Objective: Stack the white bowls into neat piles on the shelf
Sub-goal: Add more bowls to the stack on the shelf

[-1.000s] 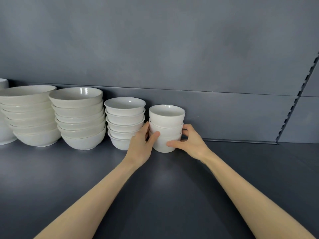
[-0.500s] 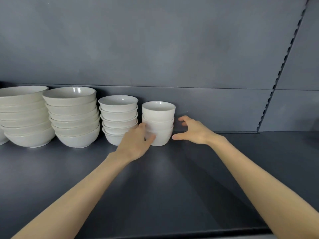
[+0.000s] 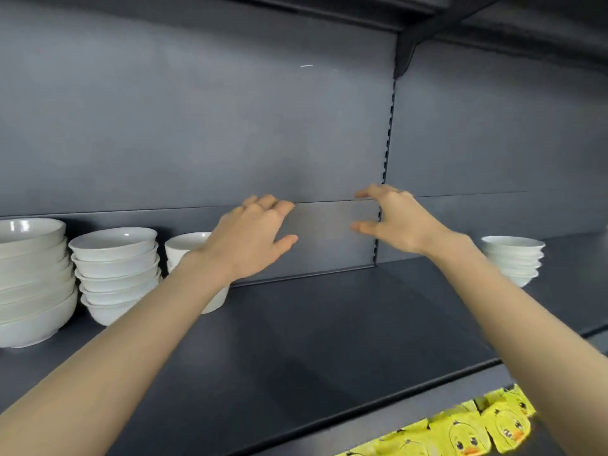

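Three piles of white bowls stand at the left of the dark shelf [image 3: 312,324]: a large pile [image 3: 33,281], a medium pile [image 3: 115,271] and a small pile [image 3: 184,248] partly hidden behind my left wrist. A further pile of white bowls [image 3: 513,258] stands on the adjoining shelf section at the right, behind my right forearm. My left hand [image 3: 253,235] hovers above the shelf just right of the small pile, fingers spread, holding nothing. My right hand [image 3: 394,218] is raised in front of the back panel, fingers apart and empty.
A slotted upright [image 3: 388,133] divides the back panel, with a bracket and an upper shelf [image 3: 460,14] overhead. Yellow packets printed with ducks [image 3: 467,429] lie on the level below at the lower right.
Both hands have let go of the small pile, lifted and moved right. The view has swung right and up, showing the pile at the right and the yellow packets.
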Motion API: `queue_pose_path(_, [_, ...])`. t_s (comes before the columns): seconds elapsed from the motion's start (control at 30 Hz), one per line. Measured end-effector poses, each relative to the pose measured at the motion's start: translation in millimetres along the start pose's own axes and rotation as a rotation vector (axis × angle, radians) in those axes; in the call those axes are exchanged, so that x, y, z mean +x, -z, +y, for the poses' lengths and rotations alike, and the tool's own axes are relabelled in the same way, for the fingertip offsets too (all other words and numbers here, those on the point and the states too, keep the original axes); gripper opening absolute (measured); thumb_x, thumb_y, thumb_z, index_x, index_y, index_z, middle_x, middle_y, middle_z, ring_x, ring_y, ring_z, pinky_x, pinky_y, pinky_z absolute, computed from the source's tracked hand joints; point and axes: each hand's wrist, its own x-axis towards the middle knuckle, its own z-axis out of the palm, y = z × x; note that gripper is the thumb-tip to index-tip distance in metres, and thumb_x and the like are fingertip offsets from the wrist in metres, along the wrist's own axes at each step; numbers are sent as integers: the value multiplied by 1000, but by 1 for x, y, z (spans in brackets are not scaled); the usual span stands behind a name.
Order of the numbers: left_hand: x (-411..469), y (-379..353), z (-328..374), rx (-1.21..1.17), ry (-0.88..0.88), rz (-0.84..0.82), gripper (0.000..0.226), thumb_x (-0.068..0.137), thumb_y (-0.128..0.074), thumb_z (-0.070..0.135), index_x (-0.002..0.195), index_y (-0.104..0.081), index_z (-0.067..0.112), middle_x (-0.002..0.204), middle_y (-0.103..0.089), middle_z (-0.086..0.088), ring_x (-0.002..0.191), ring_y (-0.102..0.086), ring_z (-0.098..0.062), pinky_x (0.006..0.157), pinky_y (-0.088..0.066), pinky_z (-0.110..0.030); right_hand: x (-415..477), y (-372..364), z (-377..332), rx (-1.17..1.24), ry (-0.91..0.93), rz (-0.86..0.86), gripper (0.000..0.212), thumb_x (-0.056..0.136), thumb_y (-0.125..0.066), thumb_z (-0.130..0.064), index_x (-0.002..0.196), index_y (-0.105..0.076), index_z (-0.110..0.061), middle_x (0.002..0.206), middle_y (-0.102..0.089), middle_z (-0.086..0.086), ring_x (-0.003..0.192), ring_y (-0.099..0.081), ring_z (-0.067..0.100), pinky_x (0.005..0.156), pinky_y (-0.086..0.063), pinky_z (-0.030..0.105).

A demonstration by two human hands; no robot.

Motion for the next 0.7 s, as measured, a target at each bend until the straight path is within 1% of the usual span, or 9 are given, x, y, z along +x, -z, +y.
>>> queue_pose_path(0.07, [10,6,29,-17,-32,65,53,95,-45,43,141,-35,19,137,-45,-2,125,-40,-25,98,-42,-41,-17,26,21,-25,-14,39,57,90,-65,-32,139,-42,-15,145,-43,6,134,-37,25,106,-32,35])
queue_pose_path(0.13, [14,10,62,-39,-64,133,53,95,-45,43,141,-35,19,136,-46,0,125,-39,-23,98,-41,-40,-37,50,44,-46,-26,74,56,90,-64,-33,139,-43,-15,143,-44,5,133,-39,26,108,-35,40])
queue_pose_path(0.23, [12,13,117,-101,-63,206,53,95,-44,44,142,-35,20,137,-45,2,126,-39,-19,97,-42,-37,-72,82,81,-60,-40,110,53,91,-62,-35,137,-44,-17,141,-44,2,131,-41,27,105,-37,46])
queue_pose_path(0.33, [7,10,177,-177,-47,242,53,95,-44,45,142,-36,22,135,-46,5,124,-39,-17,94,-42,-35,-109,107,120,-54,-39,129,53,90,-62,-36,138,-44,-20,141,-44,0,129,-43,27,104,-38,45])
queue_pose_path(0.43, [7,1,229,-236,-37,235,53,96,-45,44,143,-34,23,139,-44,6,127,-37,-15,95,-38,-32,-140,125,158,-37,-52,114,54,91,-62,-37,138,-43,-21,143,-43,-3,125,-46,24,102,-40,43])
queue_pose_path(0.53, [15,-8,270,-246,-43,165,55,96,-43,45,145,-30,24,143,-40,6,130,-34,-14,98,-36,-30,-157,141,194,-18,-84,96,54,90,-62,-37,139,-43,-22,144,-42,-4,120,-50,23,102,-41,45])
queue_pose_path(0.6, [26,-13,291,-248,-51,150,56,96,-43,45,146,-29,24,142,-41,6,130,-35,-14,99,-36,-30,-162,149,217,-12,-89,101,55,90,-62,-38,139,-43,-23,144,-43,-4,116,-52,24,101,-40,46])
queue_pose_path(0.7, [48,-21,315,-258,-56,163,57,95,-45,46,145,-30,24,142,-42,7,128,-37,-13,98,-37,-31,-159,156,250,-7,-94,107,55,90,-61,-38,139,-43,-22,144,-44,-4,123,-48,23,103,-40,47])
